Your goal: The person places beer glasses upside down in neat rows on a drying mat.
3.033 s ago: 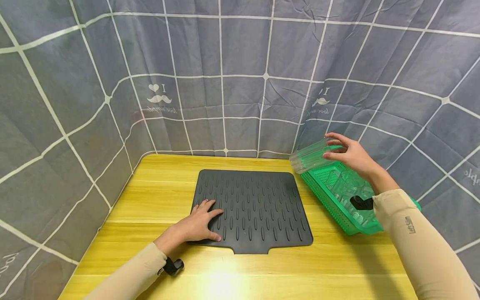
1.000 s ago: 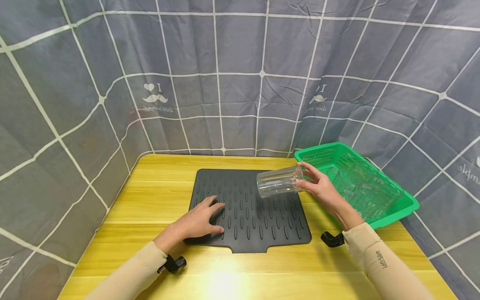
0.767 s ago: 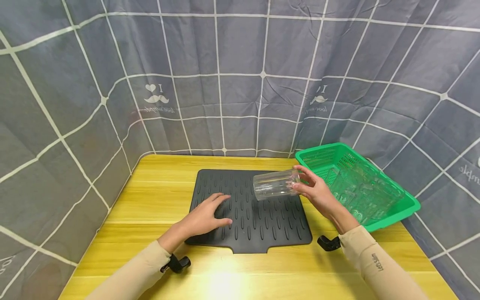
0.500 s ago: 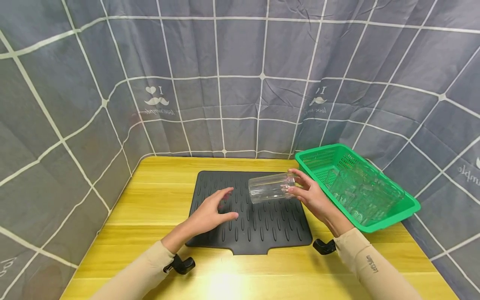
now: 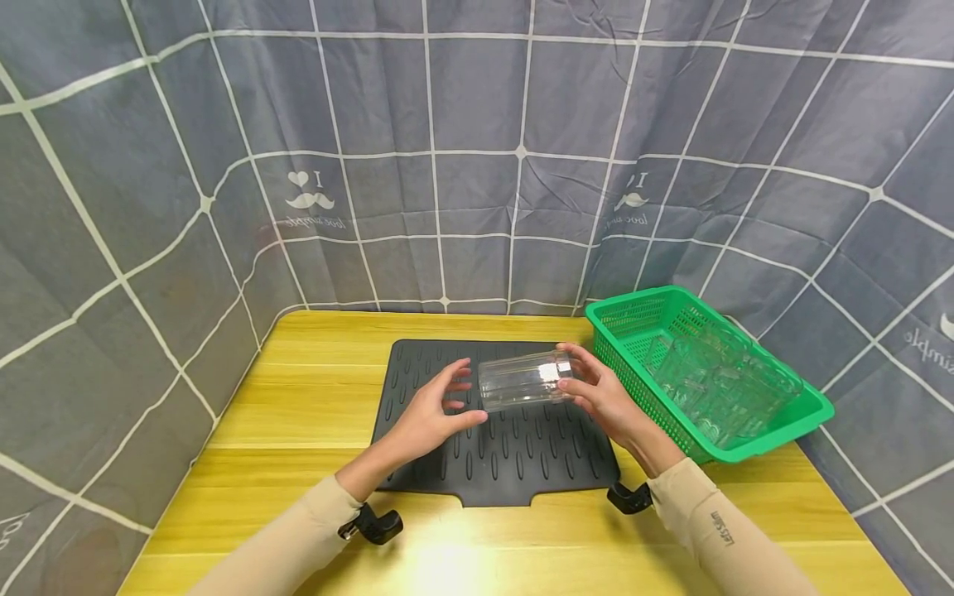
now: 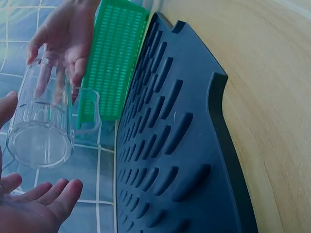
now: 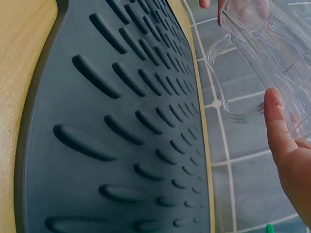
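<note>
A clear glass mug [image 5: 522, 382] lies tilted on its side in the air above a dark ribbed mat [image 5: 507, 463]. My right hand [image 5: 604, 401] grips the mug at its rim end, thumb on the near side. The mug's handle [image 6: 92, 110] shows in the left wrist view, pointing down toward the mat. At the base end, my left hand [image 5: 431, 418] is spread with thumb and fingers apart, close to the glass. Whether the left thumb touches it I cannot tell. In the right wrist view, the thumb of my right hand [image 7: 291, 165] lies against the glass.
A green perforated basket [image 5: 641, 389] stands at the right of the mat with several clear glass mugs [image 5: 719, 385] inside. The mat lies on a yellow wood-grain table [image 5: 298, 397]. A grey checked curtain [image 5: 477, 199] encloses the back and sides.
My right hand has brought the mug from above the basket leftward and down over the mat. My left hand has lifted off the mat and moved right, toward the mug's base.
</note>
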### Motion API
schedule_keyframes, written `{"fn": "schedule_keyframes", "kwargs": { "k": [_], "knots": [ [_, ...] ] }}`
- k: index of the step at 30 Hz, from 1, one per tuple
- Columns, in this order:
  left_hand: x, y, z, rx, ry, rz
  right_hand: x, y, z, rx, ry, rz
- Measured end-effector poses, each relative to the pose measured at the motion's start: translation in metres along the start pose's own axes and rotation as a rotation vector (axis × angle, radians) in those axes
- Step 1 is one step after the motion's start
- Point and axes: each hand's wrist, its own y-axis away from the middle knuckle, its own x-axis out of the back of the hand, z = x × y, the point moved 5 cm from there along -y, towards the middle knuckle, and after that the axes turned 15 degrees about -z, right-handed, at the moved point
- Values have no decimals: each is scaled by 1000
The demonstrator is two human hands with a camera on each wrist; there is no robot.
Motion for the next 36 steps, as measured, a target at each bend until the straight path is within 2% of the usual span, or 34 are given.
{"fn": "schedule_keyframes", "kwargs": {
  "k": [3, 17, 28, 36],
  "knots": [
    [-1, -1, 1, -17, 16, 2, -5, -2, 1, -3, -9, -12],
    [-2, -2, -2, -21, 58, 15, -20, -7, 2, 8, -69, -68],
    [6, -3, 4, -80, 147, 68, -22, -10, -1, 49, -149, -141],
    [11, -4, 6, -108, 127, 89, -24, -12, 0, 28, -158, -168]
  ]
}}
